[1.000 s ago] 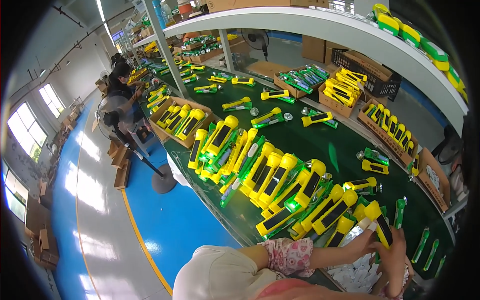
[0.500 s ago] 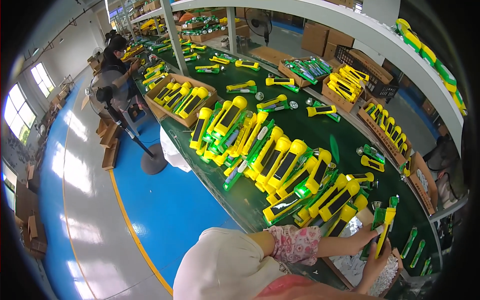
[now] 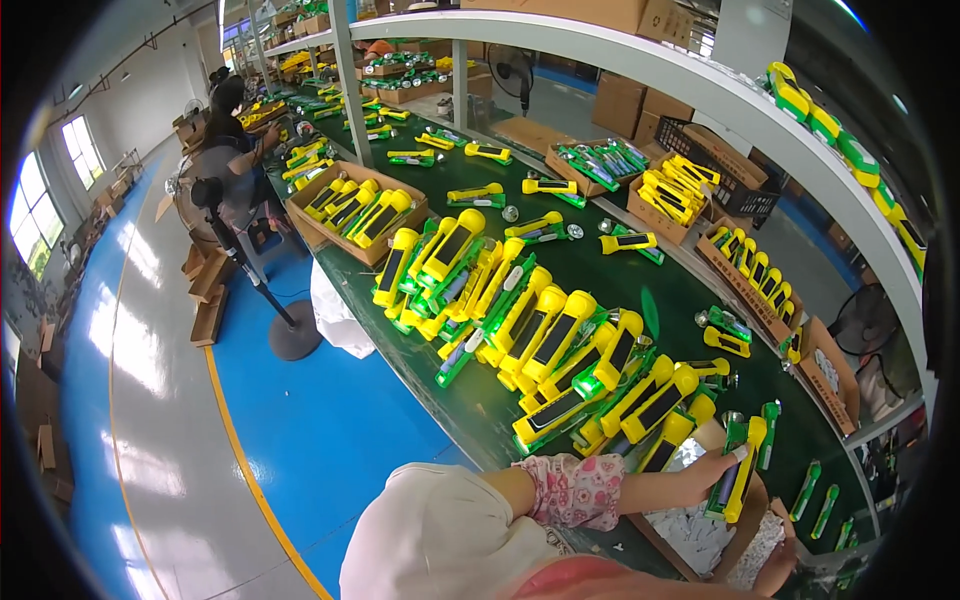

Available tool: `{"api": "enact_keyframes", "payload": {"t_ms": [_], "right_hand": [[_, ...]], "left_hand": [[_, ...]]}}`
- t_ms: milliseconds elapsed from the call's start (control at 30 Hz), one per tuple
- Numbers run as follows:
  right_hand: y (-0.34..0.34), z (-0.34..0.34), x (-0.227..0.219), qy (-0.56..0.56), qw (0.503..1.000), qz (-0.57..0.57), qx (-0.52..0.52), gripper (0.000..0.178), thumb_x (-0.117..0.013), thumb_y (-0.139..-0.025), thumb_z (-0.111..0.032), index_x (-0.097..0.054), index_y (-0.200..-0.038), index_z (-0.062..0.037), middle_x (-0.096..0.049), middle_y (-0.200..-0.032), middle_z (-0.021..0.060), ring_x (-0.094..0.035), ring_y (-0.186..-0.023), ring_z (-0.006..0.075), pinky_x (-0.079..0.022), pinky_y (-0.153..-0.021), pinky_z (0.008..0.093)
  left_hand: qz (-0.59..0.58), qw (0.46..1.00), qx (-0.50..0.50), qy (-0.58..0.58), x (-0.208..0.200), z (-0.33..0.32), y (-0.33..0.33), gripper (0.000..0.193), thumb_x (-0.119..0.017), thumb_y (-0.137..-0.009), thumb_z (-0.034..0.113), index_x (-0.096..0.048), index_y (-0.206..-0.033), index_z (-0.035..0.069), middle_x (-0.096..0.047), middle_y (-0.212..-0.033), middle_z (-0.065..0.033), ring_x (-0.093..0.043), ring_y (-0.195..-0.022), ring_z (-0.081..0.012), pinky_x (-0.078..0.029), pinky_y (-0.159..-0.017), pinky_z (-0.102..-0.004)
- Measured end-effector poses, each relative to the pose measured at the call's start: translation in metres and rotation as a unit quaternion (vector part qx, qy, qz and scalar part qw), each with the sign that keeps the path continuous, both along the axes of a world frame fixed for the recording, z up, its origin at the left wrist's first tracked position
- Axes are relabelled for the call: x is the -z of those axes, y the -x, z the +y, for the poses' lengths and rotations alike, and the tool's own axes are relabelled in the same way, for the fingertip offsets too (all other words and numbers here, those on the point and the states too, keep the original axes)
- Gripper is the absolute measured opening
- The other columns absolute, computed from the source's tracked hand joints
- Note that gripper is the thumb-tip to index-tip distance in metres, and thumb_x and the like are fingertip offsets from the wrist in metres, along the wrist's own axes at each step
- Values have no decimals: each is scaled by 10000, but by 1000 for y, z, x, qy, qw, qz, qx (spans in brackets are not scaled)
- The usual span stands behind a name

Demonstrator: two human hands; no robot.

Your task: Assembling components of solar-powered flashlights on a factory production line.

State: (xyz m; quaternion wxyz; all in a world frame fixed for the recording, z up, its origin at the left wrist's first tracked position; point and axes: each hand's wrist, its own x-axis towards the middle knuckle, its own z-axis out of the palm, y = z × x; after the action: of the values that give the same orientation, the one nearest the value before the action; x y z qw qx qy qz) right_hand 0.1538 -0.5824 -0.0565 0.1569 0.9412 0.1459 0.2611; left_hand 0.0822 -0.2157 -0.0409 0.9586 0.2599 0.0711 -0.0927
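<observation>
My left hand (image 3: 702, 482) comes in from the lower edge in a pink patterned sleeve. Its fingers are closed on a yellow and green flashlight (image 3: 738, 470), held upright over a cardboard box (image 3: 665, 545) of white pieces. Inside the flashlight's green part a purplish cylinder shows. Low at the right, my right hand (image 3: 774, 568) reaches to the neighbouring compartment, among small white bits (image 3: 752, 550); its fingertips are largely hidden. Just left of the box lies a long heap of yellow and green flashlights (image 3: 545, 335) with dark panels.
Green flashlight parts (image 3: 822, 510) lie right of my hands. A carton of flashlights (image 3: 355, 205) stands beyond the heap; more cartons (image 3: 752, 290) line the far side below a grey shelf frame (image 3: 640, 50). A fan (image 3: 240, 235) and a co-worker (image 3: 228, 125) are at the left.
My right hand has let go of the flashlight and moved down to the white bits. My left hand keeps the flashlight. The whole view has shifted slightly.
</observation>
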Motion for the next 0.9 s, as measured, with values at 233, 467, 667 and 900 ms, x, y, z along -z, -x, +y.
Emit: {"api": "enact_keyframes", "payload": {"t_ms": [233,467,667,900], "right_hand": [[-27,-83,124,-178,946,215,167,340,-626,-852,-103,-604,-1156,48,-640,-1106,228,-632,-1004,379,-514,-818,431],[25,-22,75,-322,921,87,200,281,-636,-857,-160,-678,-1046,43,-688,-1022,228,-662,-907,367,-520,-798,416],[-7,-12,89,-169,965,98,177,311,-568,-892,-301,-710,-873,-25,-645,-823,240,-627,-790,401,-503,-730,487],[12,43,32,-438,897,-33,-56,109,-685,-826,-52,-707,-932,-65,-632,-917,151,-627,-810,303,-524,-688,365]], "left_hand": [[-51,991,75,102,-17,-20,0,382,-622,-938,420,-529,-1144,112,-655,-929,-88,-674,-816,-236,-571,-703,-387],[-71,987,88,113,-25,-11,3,386,-635,-934,385,-506,-1185,123,-654,-1008,-135,-681,-886,-267,-580,-779,-440],[-17,993,64,94,26,5,-32,452,-528,-983,411,-514,-1234,36,-659,-1098,-184,-665,-989,-302,-553,-864,-440],[-14,998,-18,59,-21,14,-24,379,-545,-996,284,-468,-1287,54,-585,-1202,-167,-611,-1103,-342,-492,-971,-541]]}}
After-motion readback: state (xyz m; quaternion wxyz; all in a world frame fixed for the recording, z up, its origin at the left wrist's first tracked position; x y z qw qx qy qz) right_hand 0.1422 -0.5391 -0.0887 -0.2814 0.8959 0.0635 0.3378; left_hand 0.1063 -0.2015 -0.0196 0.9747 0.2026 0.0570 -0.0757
